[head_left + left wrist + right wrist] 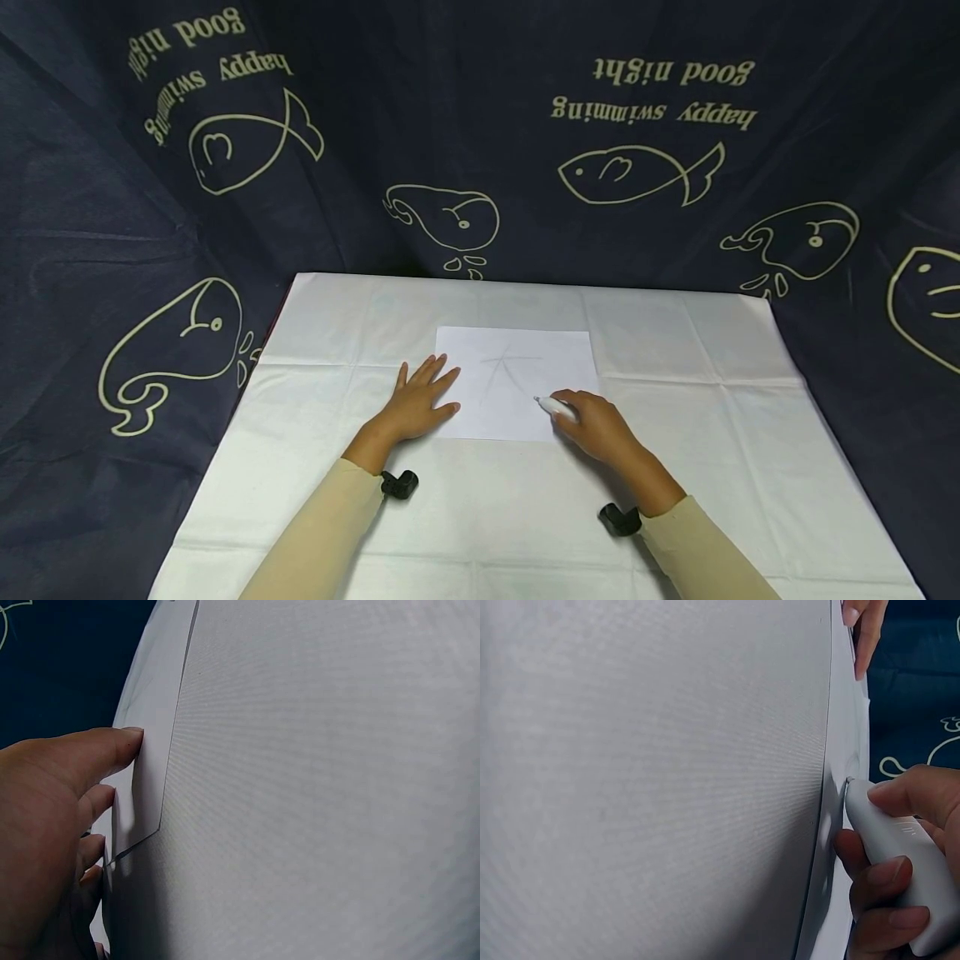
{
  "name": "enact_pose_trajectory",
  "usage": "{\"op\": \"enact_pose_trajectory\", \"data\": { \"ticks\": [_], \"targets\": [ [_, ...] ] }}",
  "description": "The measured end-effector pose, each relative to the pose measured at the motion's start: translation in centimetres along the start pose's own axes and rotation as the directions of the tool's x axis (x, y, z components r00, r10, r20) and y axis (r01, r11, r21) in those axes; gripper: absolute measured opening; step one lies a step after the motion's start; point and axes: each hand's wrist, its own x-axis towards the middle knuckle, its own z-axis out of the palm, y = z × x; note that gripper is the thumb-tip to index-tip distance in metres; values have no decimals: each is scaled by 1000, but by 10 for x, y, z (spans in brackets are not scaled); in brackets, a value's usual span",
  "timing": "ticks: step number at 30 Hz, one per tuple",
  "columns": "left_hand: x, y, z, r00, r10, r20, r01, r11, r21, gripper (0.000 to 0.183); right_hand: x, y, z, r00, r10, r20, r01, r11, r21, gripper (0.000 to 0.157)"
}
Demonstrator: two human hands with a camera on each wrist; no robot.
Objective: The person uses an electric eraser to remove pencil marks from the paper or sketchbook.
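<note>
Beige sleeves [322, 529] end at small black wrist cameras [401, 485]

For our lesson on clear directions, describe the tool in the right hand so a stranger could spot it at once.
On the white cloth in front of the dark backdrop lies a sheet of paper with faint lines. Over its right part, the right hand grips a white tool with a narrow tip. Unlike the flat paper and cloth, it is thick and rounded.

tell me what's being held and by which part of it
The right hand grips a white, thick-bodied pen around its barrel, tip left free. The left hand holds nothing, resting partly on the paper.
</note>
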Motion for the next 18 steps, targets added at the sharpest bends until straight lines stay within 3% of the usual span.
{"op": "enact_pose_trajectory", "data": {
  "ticks": [18],
  "targets": [
    [0, -1, 0, 1000, 5, 2, -5, 1000, 1, 67, 0, -2, 0, 1000, 6, -11, -6, 1000, -8, 34]
  ]
}}
